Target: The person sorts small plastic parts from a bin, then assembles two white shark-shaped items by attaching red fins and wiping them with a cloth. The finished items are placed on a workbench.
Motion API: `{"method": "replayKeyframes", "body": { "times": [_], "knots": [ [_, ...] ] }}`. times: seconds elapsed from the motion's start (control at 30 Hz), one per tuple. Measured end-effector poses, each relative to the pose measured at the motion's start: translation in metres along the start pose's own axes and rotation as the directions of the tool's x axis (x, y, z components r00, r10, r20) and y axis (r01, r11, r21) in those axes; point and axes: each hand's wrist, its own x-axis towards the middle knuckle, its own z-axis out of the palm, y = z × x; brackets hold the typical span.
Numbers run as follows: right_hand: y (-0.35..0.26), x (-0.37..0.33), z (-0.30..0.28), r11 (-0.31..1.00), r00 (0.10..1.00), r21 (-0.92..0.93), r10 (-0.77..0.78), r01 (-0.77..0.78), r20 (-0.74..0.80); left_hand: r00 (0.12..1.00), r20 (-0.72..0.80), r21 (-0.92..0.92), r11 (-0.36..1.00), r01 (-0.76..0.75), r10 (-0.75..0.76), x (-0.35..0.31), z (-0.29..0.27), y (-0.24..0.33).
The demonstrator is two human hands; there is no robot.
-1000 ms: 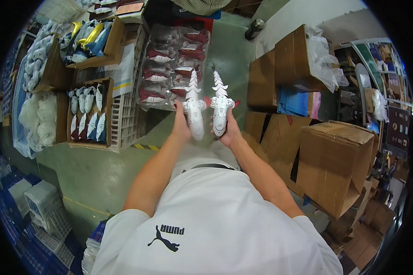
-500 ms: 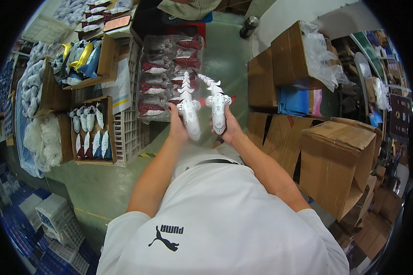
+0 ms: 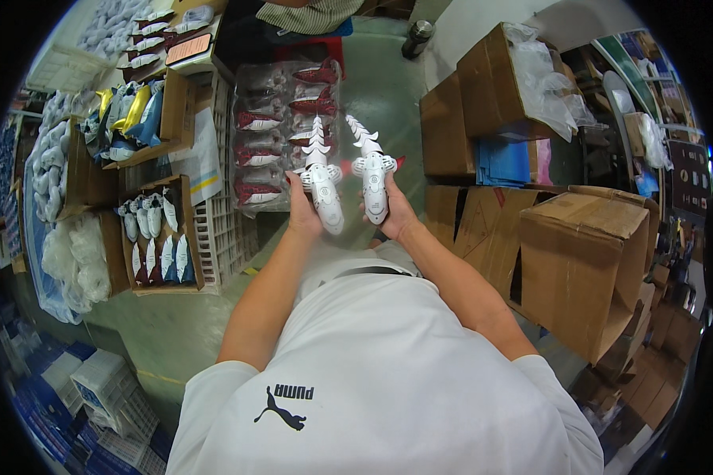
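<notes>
Side by side in front of my waist are two toy sharks with jointed, segmented tails, white undersides up and tails pointing away from me. My left hand [image 3: 304, 215] is closed round one toy shark [image 3: 325, 199], thumb along its left side. In my right hand [image 3: 400, 209] is the other toy shark [image 3: 375, 192], with a red fin showing at its right. Its tail bends toward the left. Just beyond them lies a clear plastic tray [image 3: 249, 170] with several red-and-white toy sharks in rows. The fingers under both held toys are mostly hidden.
On the left, a cardboard box [image 3: 192, 237] holds red, blue and white toys; behind it another box [image 3: 181, 111] holds gold and blue ones. Cardboard cartons [image 3: 572, 261] stand at the right. A person in striped cloth [image 3: 313, 17] sits beyond the tray, near a dark flask [image 3: 417, 38].
The toy shark in my right hand has its tail swung from a strong leftward bend to a straighter line. Both toys remain in my hands, and the whole view has shifted slightly.
</notes>
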Motion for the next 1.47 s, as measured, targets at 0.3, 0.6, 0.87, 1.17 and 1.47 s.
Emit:
{"method": "replayKeyframes", "body": {
  "times": [0.3,0.6,0.87,1.17,1.47],
  "knots": [
    [0.008,0.001,0.011,0.999,0.999,0.023,-0.023,0.024,-0.022,1.0,-0.028,0.043,0.999,0.004,-0.002,-0.003,-0.002,0.011],
    [0.025,-0.001,0.016,0.998,0.999,0.04,-0.041,0.042,-0.021,0.999,-0.032,0.043,0.999,0.028,-0.027,-0.017,-0.011,0.017],
    [0.041,-0.005,0.019,0.996,0.999,0.08,-0.036,0.036,-0.005,0.998,-0.046,0.079,0.996,0.046,-0.042,-0.024,-0.029,0.021],
    [0.054,-0.013,0.018,0.986,0.992,0.14,-0.096,0.085,0.076,0.997,-0.002,0.111,0.99,0.082,-0.082,-0.032,-0.042,0.028],
    [0.068,-0.014,0.011,0.976,0.989,0.208,-0.097,0.072,0.112,0.997,0.055,0.132,0.99,0.053,-0.061,-0.026,-0.06,0.03]
  ]
}}
